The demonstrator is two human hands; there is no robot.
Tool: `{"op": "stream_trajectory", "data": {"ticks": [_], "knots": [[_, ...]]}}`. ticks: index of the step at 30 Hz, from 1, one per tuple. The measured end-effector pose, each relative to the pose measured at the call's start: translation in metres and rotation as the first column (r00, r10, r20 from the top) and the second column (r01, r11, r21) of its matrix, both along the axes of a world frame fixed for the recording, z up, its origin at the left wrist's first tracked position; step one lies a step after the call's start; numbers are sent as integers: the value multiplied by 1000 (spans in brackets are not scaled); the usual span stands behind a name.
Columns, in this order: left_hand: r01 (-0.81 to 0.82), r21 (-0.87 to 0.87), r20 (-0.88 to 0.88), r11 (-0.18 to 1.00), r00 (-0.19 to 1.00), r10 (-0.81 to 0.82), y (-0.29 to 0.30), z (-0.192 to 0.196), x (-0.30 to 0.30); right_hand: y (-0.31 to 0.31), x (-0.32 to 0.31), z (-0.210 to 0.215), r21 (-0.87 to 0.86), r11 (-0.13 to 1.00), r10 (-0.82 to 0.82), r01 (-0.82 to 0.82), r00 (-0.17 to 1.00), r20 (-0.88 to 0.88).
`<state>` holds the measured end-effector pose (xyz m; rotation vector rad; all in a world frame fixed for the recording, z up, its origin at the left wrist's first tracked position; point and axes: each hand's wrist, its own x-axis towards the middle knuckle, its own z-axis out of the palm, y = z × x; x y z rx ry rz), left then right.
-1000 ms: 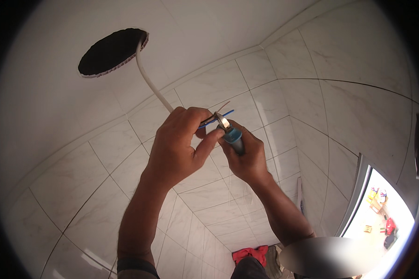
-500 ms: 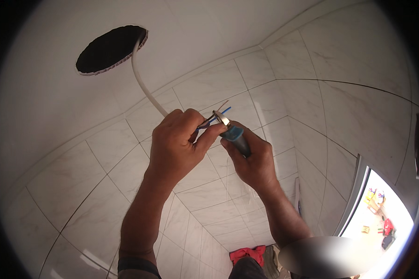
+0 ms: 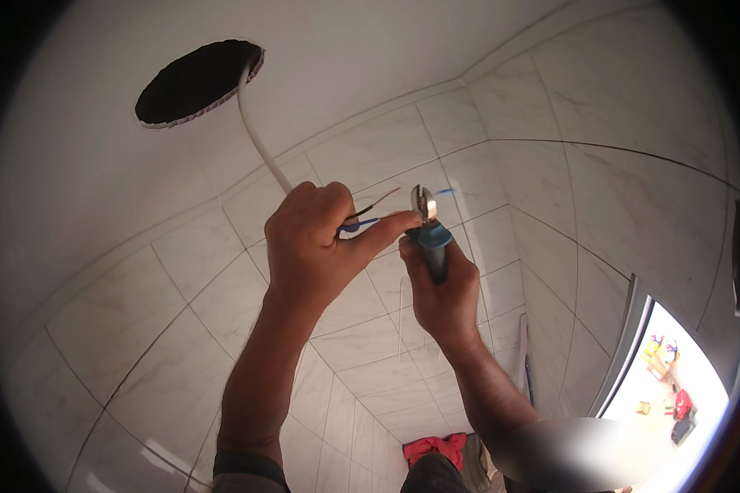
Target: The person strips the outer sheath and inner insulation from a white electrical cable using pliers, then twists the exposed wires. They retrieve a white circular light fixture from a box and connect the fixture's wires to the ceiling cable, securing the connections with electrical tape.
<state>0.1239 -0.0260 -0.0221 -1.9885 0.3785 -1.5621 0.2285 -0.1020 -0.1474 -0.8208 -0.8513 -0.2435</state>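
Note:
My left hand (image 3: 308, 238) is closed around the end of a white sheathed cable (image 3: 263, 154) that comes down from a round ceiling hole (image 3: 196, 86). Past its fingers stick out a dark wire with a bare copper tip (image 3: 387, 197) and a blue wire (image 3: 367, 223). The left thumb reaches across to the pliers' head. My right hand (image 3: 446, 287) grips a pair of pliers (image 3: 434, 238) with blue-and-grey handles, metal jaws pointing up. A small blurred blue piece (image 3: 446, 191) shows just right of the jaws, apart from the blue wire.
Pale marbled tiles (image 3: 370, 312) cover the walls, below a white ceiling (image 3: 370, 49). At the lower right a bright doorway (image 3: 666, 370) shows several items on the floor beyond. Red cloth (image 3: 434, 448) lies low down, by my leg.
The pliers have moved right, away from the wires, and their head has turned more upright. The blue tip is now separate, off to the right; the left thumb has stretched out toward the jaws.

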Motion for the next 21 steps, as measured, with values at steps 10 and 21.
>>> {"op": "stream_trajectory", "data": {"ticks": [10, 21], "knots": [[160, 9, -46, 987, 986, -160, 22, -6, -34, 21, -17, -80, 15, 906, 420, -423, 897, -140], [398, -48, 264, 916, 890, -372, 34, -18, -69, 16, -83, -272, -576, 421, 481, -701, 711, -513]]}}
